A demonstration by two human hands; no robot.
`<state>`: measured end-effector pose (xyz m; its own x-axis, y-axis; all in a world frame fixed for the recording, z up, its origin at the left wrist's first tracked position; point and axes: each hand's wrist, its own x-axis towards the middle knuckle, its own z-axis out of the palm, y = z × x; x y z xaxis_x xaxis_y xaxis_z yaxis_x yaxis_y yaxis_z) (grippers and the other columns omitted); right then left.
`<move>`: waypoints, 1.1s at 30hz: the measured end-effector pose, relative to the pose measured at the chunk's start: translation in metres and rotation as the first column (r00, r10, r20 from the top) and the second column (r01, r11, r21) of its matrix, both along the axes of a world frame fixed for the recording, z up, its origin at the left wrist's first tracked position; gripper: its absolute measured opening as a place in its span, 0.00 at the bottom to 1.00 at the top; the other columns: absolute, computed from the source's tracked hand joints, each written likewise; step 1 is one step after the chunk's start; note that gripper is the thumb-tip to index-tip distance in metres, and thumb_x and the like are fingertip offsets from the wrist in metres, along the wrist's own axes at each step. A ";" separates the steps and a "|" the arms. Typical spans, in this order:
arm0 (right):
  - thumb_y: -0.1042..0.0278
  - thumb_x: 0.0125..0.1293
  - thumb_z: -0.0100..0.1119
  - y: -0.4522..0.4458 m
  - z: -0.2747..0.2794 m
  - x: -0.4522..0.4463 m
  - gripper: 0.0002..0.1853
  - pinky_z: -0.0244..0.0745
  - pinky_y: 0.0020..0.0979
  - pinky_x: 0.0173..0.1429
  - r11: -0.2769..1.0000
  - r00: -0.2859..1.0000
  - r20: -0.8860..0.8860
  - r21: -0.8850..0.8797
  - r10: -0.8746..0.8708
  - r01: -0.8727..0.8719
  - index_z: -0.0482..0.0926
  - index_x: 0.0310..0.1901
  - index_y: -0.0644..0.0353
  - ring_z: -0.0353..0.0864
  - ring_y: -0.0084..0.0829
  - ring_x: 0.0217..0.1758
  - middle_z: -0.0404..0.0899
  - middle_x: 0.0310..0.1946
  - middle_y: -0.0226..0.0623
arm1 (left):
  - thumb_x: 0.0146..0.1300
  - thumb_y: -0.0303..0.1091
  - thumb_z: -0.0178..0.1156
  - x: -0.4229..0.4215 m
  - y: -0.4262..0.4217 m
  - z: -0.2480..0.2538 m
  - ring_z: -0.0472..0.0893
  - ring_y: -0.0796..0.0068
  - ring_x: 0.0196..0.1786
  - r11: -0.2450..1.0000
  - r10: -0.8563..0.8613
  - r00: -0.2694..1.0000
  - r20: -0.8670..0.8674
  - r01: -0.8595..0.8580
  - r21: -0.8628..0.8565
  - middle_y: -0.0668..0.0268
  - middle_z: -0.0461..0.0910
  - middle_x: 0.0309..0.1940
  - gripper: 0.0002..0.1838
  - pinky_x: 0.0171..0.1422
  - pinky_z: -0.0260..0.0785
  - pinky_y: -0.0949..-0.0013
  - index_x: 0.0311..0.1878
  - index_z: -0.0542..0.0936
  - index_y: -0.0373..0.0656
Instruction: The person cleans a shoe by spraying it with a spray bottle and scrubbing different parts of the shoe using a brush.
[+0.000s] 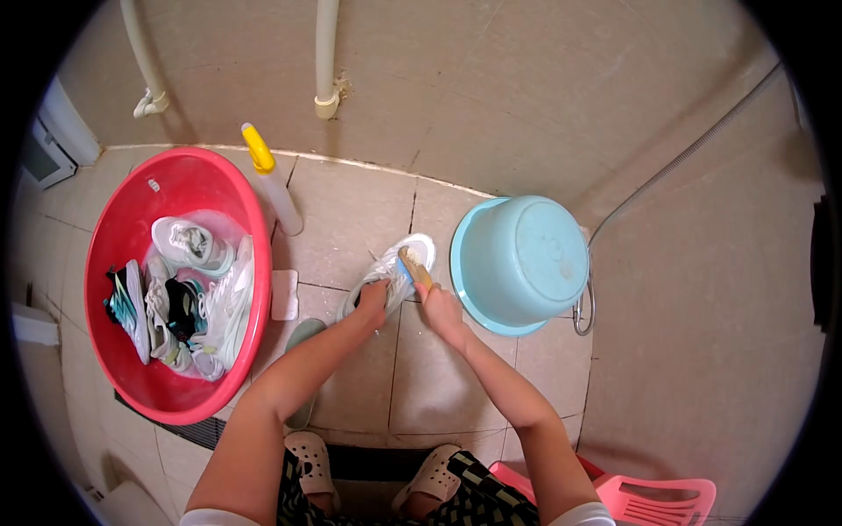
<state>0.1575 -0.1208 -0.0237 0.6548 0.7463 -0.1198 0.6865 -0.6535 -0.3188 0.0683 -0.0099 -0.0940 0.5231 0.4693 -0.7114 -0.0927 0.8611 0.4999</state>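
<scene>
A white sneaker (386, 267) lies on the tiled floor between my arms, its toe pointing up and to the right. My left hand (373, 300) grips it around the ankle opening; some of the fingers are hidden inside. In my right hand (441, 311) is a scrub brush (419, 270) with a wooden back, held against the laces and toe area. Something blue shows beside the brush head. A grey-green insole (304, 335) rests partly under my left forearm. Near it lies a small white rectangular piece (285, 294), whose kind I cannot make out.
A red basin (98, 329) at left holds several shoes in cloudy water. Behind it stands a clear bottle with a yellow top (276, 188). An upturned light-blue basin (544, 263) sits at right, beside a metal shower hose (680, 158). A pink plastic stool (658, 495) is lower right.
</scene>
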 end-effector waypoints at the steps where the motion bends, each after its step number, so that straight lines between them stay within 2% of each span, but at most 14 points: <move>1: 0.43 0.67 0.38 0.004 0.000 0.003 0.31 0.73 0.47 0.28 1.000 1.000 0.022 0.006 -0.009 0.009 0.74 0.29 0.68 0.78 0.53 0.24 0.77 0.20 0.55 | 0.58 0.30 0.54 0.001 -0.001 0.001 0.76 0.69 0.43 1.000 0.009 1.000 -0.023 -0.009 0.017 0.58 0.77 0.43 0.16 0.46 0.68 0.69 0.48 0.74 0.31; 3: 0.43 0.67 0.38 0.012 0.002 0.007 0.30 0.73 0.46 0.29 1.000 0.999 0.041 0.013 -0.021 0.020 0.74 0.29 0.68 0.78 0.53 0.25 0.77 0.20 0.55 | 0.58 0.30 0.54 0.001 -0.001 0.006 0.76 0.69 0.44 0.999 0.016 0.999 -0.049 -0.015 0.035 0.58 0.77 0.44 0.16 0.46 0.68 0.68 0.48 0.73 0.31; 6: 0.43 0.67 0.38 0.021 0.005 0.012 0.30 0.74 0.46 0.30 0.999 0.998 0.039 -0.002 -0.040 0.040 0.74 0.28 0.67 0.79 0.52 0.26 0.77 0.21 0.54 | 0.59 0.30 0.54 0.001 -0.003 0.013 0.76 0.69 0.44 1.000 0.026 1.000 0.017 -0.026 -0.003 0.58 0.77 0.44 0.17 0.46 0.69 0.68 0.49 0.73 0.30; 8: 0.42 0.67 0.37 0.034 0.007 0.020 0.31 0.74 0.46 0.32 0.994 0.994 0.031 -0.009 -0.107 0.108 0.75 0.30 0.67 0.80 0.52 0.28 0.78 0.23 0.54 | 0.63 0.28 0.49 0.002 -0.005 0.019 0.76 0.67 0.48 1.000 0.016 1.000 0.021 -0.016 0.006 0.59 0.76 0.47 0.16 0.53 0.69 0.66 0.52 0.72 0.32; 12: 0.40 0.67 0.35 0.062 0.008 0.040 0.33 0.75 0.46 0.37 0.990 0.990 -0.007 -0.001 -0.140 0.140 0.76 0.32 0.68 0.80 0.52 0.33 0.79 0.27 0.55 | 0.60 0.29 0.52 0.002 -0.009 0.027 0.76 0.69 0.45 0.997 0.071 0.997 0.043 -0.073 0.040 0.59 0.76 0.46 0.17 0.48 0.69 0.68 0.51 0.72 0.31; 16: 0.40 0.67 0.34 0.079 0.023 0.042 0.34 0.75 0.46 0.39 0.992 0.992 -0.004 -0.020 -0.127 0.127 0.77 0.32 0.68 0.80 0.54 0.34 0.79 0.27 0.56 | 0.60 0.28 0.51 -0.001 -0.010 0.042 0.76 0.67 0.47 0.994 0.106 0.992 0.067 -0.103 -0.042 0.59 0.76 0.48 0.17 0.50 0.70 0.68 0.52 0.71 0.32; 18: 0.42 0.68 0.34 0.072 0.035 0.040 0.34 0.74 0.47 0.40 0.984 0.980 -0.099 0.037 -0.171 0.175 0.77 0.32 0.70 0.78 0.57 0.34 0.78 0.27 0.59 | 0.60 0.28 0.51 -0.002 -0.009 0.043 0.76 0.66 0.48 0.990 0.125 0.989 0.077 -0.119 -0.073 0.59 0.75 0.48 0.17 0.51 0.70 0.68 0.52 0.71 0.33; 23: 0.44 0.68 0.37 0.004 0.014 0.016 0.30 0.72 0.51 0.35 0.984 0.982 -0.140 0.107 -0.125 0.140 0.75 0.32 0.69 0.77 0.58 0.30 0.77 0.25 0.60 | 0.60 0.30 0.51 -0.001 -0.008 0.022 0.77 0.67 0.47 0.986 0.142 0.975 0.173 -0.124 -0.109 0.61 0.76 0.45 0.16 0.51 0.70 0.68 0.51 0.72 0.35; 26: 0.45 0.68 0.37 -0.029 0.002 -0.015 0.29 0.71 0.52 0.35 0.988 0.979 -0.159 0.070 -0.125 0.138 0.74 0.33 0.69 0.77 0.59 0.29 0.76 0.24 0.60 | 0.59 0.32 0.51 0.001 -0.005 0.034 0.77 0.67 0.47 0.973 0.165 0.971 0.173 -0.131 -0.189 0.61 0.77 0.45 0.16 0.52 0.69 0.68 0.50 0.72 0.36; 28: 0.46 0.68 0.38 -0.035 0.012 -0.033 0.30 0.71 0.53 0.35 0.986 0.959 -0.248 0.059 -0.139 0.158 0.74 0.34 0.71 0.76 0.61 0.30 0.75 0.23 0.63 | 0.59 0.33 0.50 0.002 -0.005 0.030 0.77 0.66 0.47 0.975 0.159 0.971 0.177 -0.126 -0.183 0.61 0.77 0.45 0.16 0.54 0.68 0.66 0.49 0.72 0.37; 30: 0.46 0.68 0.38 -0.028 0.011 -0.034 0.29 0.71 0.53 0.34 0.984 0.962 -0.233 0.067 -0.145 0.164 0.74 0.34 0.71 0.76 0.61 0.29 0.75 0.22 0.62 | 0.59 0.33 0.49 0.003 -0.006 0.030 0.76 0.66 0.48 0.976 0.154 0.971 0.182 -0.122 -0.178 0.61 0.77 0.45 0.15 0.57 0.67 0.64 0.48 0.73 0.39; 33: 0.47 0.68 0.39 -0.013 0.006 -0.022 0.28 0.71 0.52 0.32 0.988 0.975 -0.184 0.070 -0.121 0.136 0.74 0.33 0.70 0.76 0.60 0.28 0.75 0.21 0.61 | 0.61 0.33 0.48 0.002 -0.004 0.031 0.76 0.65 0.48 0.985 0.108 0.990 0.092 -0.094 -0.144 0.61 0.77 0.44 0.14 0.56 0.67 0.64 0.48 0.73 0.39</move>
<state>0.1358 -0.1336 -0.0172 0.7193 0.6695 -0.1854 0.5257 -0.6990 -0.4848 0.0707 -0.0144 -0.0633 0.5489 0.4238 -0.7205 -0.2257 0.9051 0.3605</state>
